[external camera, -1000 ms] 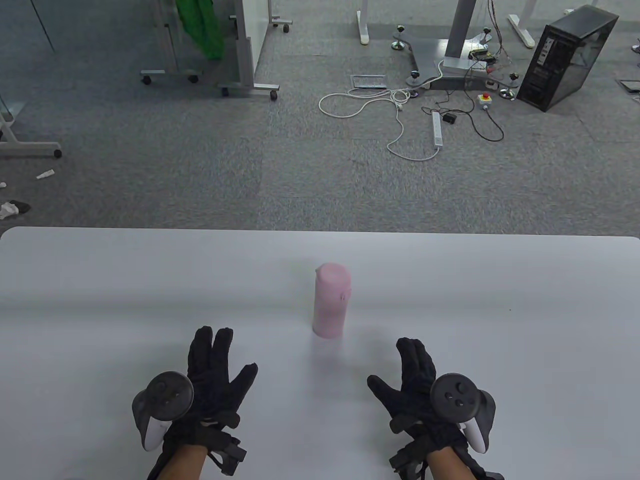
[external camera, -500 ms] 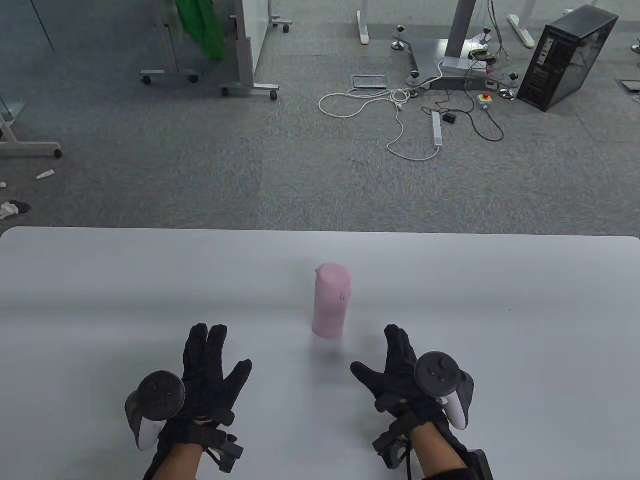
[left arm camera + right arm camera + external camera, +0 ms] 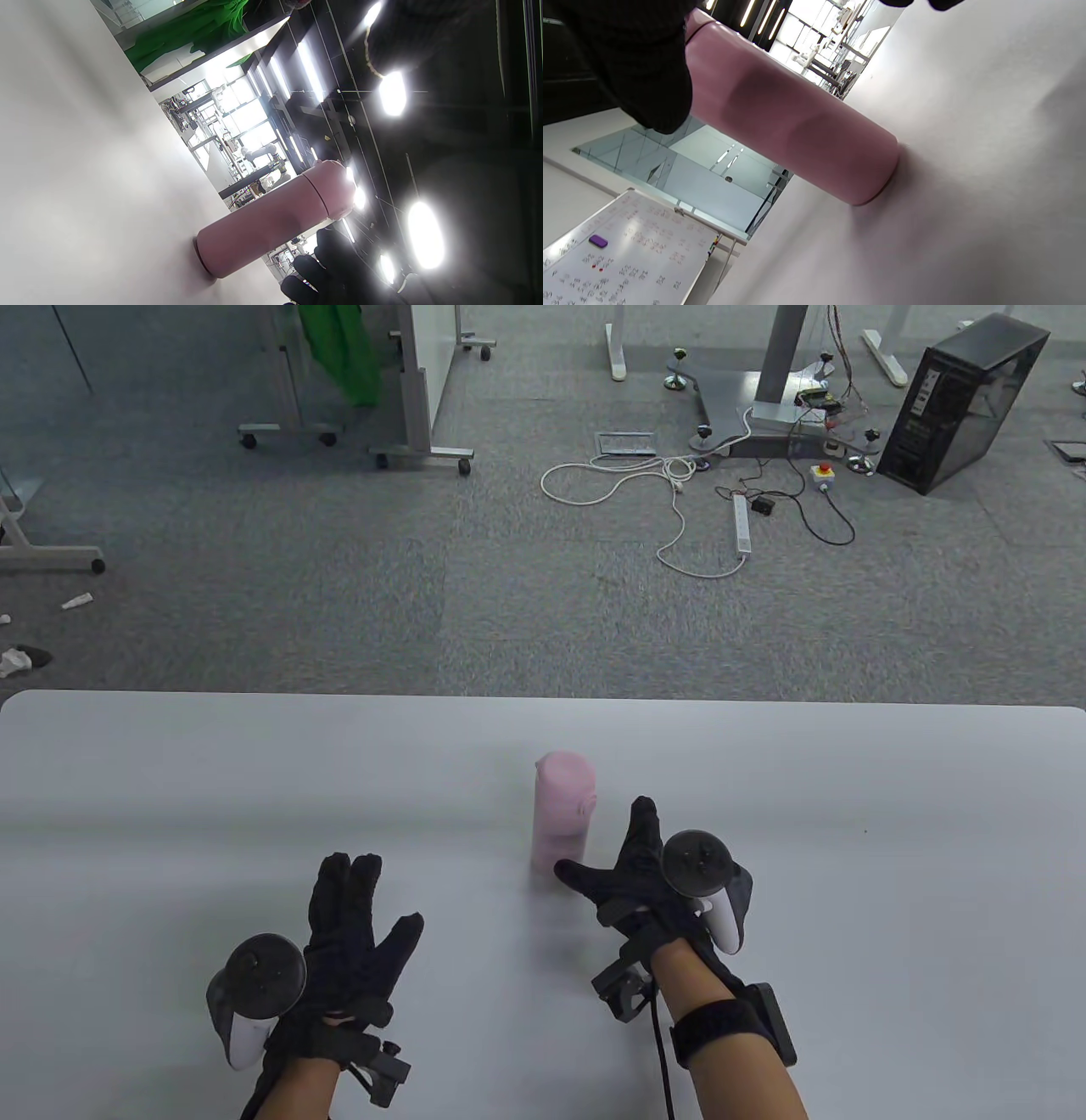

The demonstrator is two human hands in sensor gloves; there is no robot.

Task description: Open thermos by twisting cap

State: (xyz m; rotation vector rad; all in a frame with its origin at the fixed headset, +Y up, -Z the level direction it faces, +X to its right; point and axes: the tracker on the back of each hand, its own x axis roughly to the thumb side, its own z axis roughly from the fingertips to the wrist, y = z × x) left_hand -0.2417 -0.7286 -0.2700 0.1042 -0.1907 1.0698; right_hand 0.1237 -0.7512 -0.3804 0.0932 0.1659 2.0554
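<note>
A pink thermos [image 3: 562, 814] stands upright on the white table [image 3: 848, 831], its cap [image 3: 567, 776] on. My right hand [image 3: 624, 869] is spread open right beside the thermos's lower right side, thumb reaching in front of its base; whether it touches is unclear. In the right wrist view the thermos [image 3: 793, 118] lies close, with gloved fingers [image 3: 645, 72] next to its upper part. My left hand [image 3: 352, 912] rests open and empty on the table, to the thermos's lower left. The left wrist view shows the thermos [image 3: 271, 220] and its cap [image 3: 335, 188] with my right hand's fingers [image 3: 331, 267] beside it.
The table's far edge [image 3: 543, 697] runs behind the thermos. Beyond it lie grey carpet, cables [image 3: 679, 500], a black computer case [image 3: 963, 403] and wheeled stands [image 3: 407, 432].
My right hand has moved forward and left, from the near right of the table up to the thermos's side. My left hand has slid slightly left and back. The thermos has not moved.
</note>
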